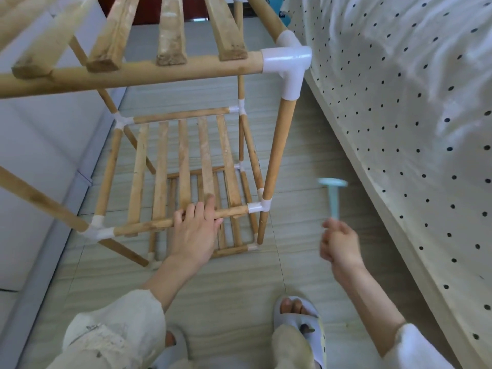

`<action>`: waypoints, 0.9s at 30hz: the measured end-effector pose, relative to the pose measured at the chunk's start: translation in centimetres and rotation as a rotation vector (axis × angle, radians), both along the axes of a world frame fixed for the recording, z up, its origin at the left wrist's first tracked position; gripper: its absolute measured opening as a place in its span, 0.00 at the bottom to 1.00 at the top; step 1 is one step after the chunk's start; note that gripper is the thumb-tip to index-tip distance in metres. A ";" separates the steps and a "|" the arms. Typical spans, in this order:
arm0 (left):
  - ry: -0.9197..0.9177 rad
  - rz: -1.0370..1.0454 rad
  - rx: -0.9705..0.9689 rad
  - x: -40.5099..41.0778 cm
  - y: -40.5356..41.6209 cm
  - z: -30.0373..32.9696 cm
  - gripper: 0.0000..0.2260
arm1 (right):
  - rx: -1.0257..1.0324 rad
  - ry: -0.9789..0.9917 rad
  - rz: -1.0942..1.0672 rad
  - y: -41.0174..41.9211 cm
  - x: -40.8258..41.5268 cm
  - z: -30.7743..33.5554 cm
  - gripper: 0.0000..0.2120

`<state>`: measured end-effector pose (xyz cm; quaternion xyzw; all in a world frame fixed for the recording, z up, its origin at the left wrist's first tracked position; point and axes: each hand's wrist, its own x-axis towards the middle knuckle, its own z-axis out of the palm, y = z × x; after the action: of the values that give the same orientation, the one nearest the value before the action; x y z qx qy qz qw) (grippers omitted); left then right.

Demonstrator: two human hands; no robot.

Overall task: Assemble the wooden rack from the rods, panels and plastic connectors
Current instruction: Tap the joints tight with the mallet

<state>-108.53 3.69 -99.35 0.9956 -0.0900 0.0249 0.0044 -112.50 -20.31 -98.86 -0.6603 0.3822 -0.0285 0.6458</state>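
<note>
A tall wooden rack [279, 145] of round rods, slatted shelves and white plastic connectors stands on the floor in front of me. My left hand [195, 227] grips the front rod of the middle shelf [143, 226], fingers curled over it. My right hand [339, 242] holds a small light-blue plastic mallet [332, 195] by its handle, head up, to the right of the rack's front right post. The mallet is blurred. A white corner connector [288, 66] caps the top front right corner, and another [259, 206] joins the middle shelf to the post.
A bed with a white, dark-dotted cover [399, 115] runs along the right side. A pale wall or cabinet [40, 155] lies to the left. My slippered feet [300, 323] stand on the wood-look tiled floor [239, 283] just behind the rack.
</note>
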 end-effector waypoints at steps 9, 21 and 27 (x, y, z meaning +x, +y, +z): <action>0.050 0.000 -0.019 0.2 -0.1 0.1 0.24 | 0.019 -0.008 0.198 2.3 -1.0 0.0 0.11; -0.112 0.022 -0.031 -0.7 8.6 0.0 0.16 | 0.062 -0.016 0.117 0.9 -2.0 0.1 0.10; -0.037 0.114 0.067 -0.9 10.5 1.0 0.16 | 0.220 -0.012 -0.021 1.4 -2.5 -0.6 0.10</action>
<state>-109.41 14.16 -98.36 0.9981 -0.0342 0.0404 -0.0318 -115.00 -18.90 -99.48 -0.5811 0.3862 0.0029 0.7164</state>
